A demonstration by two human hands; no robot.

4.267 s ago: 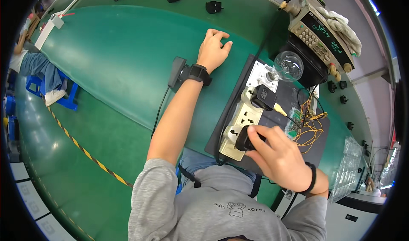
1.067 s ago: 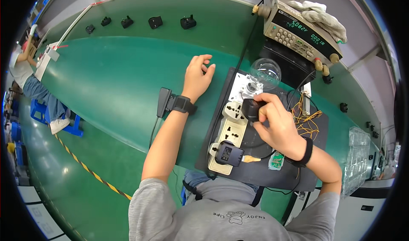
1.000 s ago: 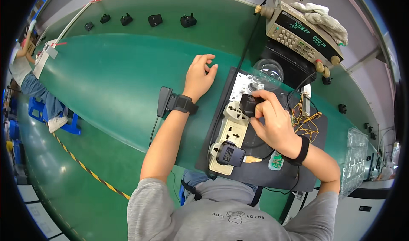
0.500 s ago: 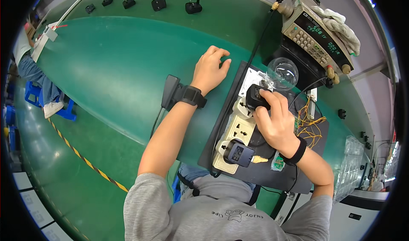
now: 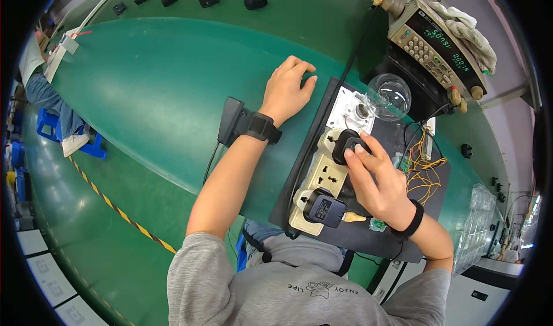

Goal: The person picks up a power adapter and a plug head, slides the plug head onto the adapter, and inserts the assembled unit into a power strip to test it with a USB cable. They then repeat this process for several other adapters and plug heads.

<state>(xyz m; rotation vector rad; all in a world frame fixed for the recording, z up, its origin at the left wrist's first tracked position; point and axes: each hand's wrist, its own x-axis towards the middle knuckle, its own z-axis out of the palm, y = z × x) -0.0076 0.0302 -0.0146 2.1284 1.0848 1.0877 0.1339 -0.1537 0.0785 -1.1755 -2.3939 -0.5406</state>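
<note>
My right hand [image 5: 381,186] has its thumb and fingers closed on a black power adapter [image 5: 349,144] at the far end of a cream power strip [image 5: 327,175]. The adapter lies against a round travel plug piece [image 5: 329,139] there; whether its pins are in is hidden. A second dark adapter [image 5: 324,208], with a yellowish cable plug, sits in the strip's near end. My left hand [image 5: 289,91] rests on the green table mat [image 5: 155,95], palm down, fingers loosely bent and apart, holding nothing. A black device [image 5: 231,121] with a cable is strapped at that wrist.
A clear glass bulb [image 5: 389,98] stands in a white socket plate [image 5: 349,108] beyond the strip. A bench power supply [image 5: 429,52] with lit digits stands at the far right. Yellow wires [image 5: 425,179] tangle right of my right hand. Several black plugs [image 5: 255,0] line the back.
My right hand has shifted the adapter slightly nearer to me, uncovering more of the white socket plate, and its fingers have changed position. My left hand stays where it was. The supply's lit digits differ.
</note>
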